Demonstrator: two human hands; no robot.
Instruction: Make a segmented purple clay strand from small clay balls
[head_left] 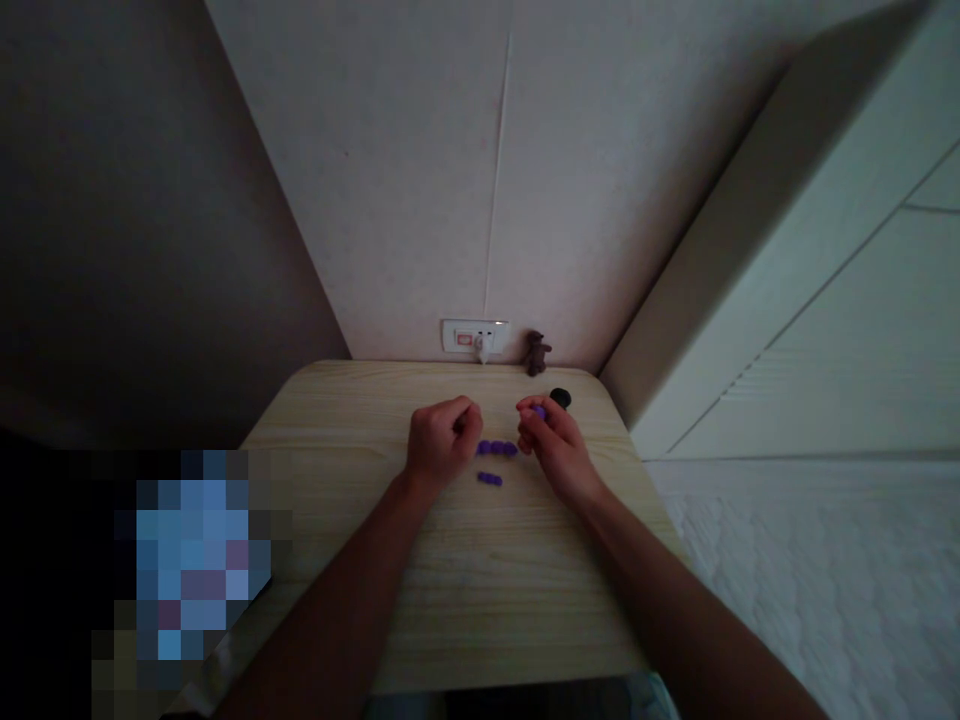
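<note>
My right hand [553, 442] pinches a small purple lump [540, 411], perhaps modelling clay, between thumb and fingertips. Curled into a loose fist, my left hand [442, 438] is just above the tabletop, and its fingers hide whatever may be inside. Between the hands lies a row of purple rounded pieces [497, 448] joined end to end; its left end is close to my left fingers. A shorter, thinner purple row [490, 479] lies nearer to me. Both rows rest on the pale wooden table [495, 580].
A black round object [560, 398] sits just behind my right hand. Farther back, a brown bear figure [536, 353] stands by the wall. A plug sits in the wall socket [475, 336]. A pale cabinet [810, 300] and quilted white surface [817, 580] are right; a pixelated patch covers the left.
</note>
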